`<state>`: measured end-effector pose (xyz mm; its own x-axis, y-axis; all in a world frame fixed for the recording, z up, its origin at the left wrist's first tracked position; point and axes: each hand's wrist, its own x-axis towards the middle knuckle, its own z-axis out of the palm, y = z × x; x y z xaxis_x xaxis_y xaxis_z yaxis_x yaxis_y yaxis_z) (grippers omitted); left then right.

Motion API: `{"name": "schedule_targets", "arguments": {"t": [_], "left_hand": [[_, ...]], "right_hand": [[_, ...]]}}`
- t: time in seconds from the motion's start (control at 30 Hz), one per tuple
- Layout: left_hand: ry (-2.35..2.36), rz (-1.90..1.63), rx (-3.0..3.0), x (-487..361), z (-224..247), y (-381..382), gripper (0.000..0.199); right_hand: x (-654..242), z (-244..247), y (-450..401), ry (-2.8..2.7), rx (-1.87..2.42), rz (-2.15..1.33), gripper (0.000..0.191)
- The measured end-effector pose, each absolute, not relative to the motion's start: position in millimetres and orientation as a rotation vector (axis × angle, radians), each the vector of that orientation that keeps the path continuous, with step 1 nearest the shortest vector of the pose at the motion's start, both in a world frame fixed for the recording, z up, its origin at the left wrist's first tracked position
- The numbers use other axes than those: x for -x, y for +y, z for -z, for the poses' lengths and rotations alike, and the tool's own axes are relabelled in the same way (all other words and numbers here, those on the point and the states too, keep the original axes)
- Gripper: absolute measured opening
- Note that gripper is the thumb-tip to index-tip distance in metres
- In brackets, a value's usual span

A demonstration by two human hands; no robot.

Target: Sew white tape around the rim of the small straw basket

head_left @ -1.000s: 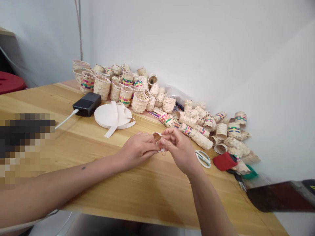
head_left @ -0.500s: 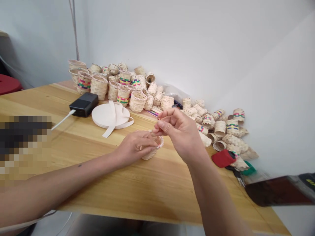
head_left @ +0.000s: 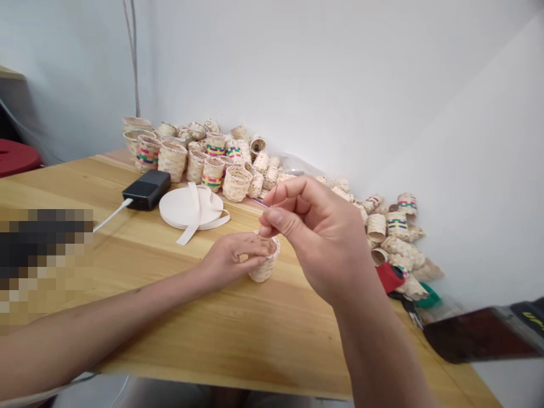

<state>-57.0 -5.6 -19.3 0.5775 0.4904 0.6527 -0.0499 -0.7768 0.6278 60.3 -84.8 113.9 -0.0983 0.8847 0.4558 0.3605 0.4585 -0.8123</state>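
Note:
A small woven bamboo basket [head_left: 262, 271] stands on the wooden table, its rim bound with reddish-white thread. My left hand [head_left: 232, 255] is closed on the basket's rim, with the fingers over its opening. Above and to the right of the basket, my right hand [head_left: 325, 235] is raised with thumb and forefinger pinched. A thin, needle-like thing [head_left: 276, 190] sticks up from this pinch; it is too fine to name surely. The right fingertips hide part of the basket's rim.
Many woven baskets [head_left: 237, 182] are heaped along the wall. A white tape roll [head_left: 176, 209] and black power bank [head_left: 147, 190] with a white cable lie left. At right are a red object [head_left: 389, 277], green object [head_left: 429, 296] and dark flat device [head_left: 480, 334].
My right hand has come closer to the camera and looks larger, still pinched. My left hand stays on the basket, which now stands more upright. The view has shifted slightly.

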Motion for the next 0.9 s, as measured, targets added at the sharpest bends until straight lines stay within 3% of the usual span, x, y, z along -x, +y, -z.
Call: {"name": "schedule_targets", "arguments": {"t": [0.13,0.4,0.63,0.83,0.9], "left_hand": [[0.328,-1.147,-2.138,56,21,-4,0.014],[0.537,-1.03,-2.184,58,22,-2,0.029],[0.485,-1.057,-2.277,57,21,-8,0.016],[0.553,-1.05,-2.378,61,22,-1,0.044],[0.534,-1.069,-2.475,65,21,6,0.042]], "right_hand": [[-82,-95,-90,-1.645,1.122,-0.587,0.008],[-126,-1,-114,-1.465,1.448,-0.356,0.007],[-121,3,-100,-1.83,1.379,-0.069,0.01],[-136,5,-89,-2.049,1.363,0.024,0.016],[-144,2,-85,-2.099,1.342,0.016,0.016]]}}
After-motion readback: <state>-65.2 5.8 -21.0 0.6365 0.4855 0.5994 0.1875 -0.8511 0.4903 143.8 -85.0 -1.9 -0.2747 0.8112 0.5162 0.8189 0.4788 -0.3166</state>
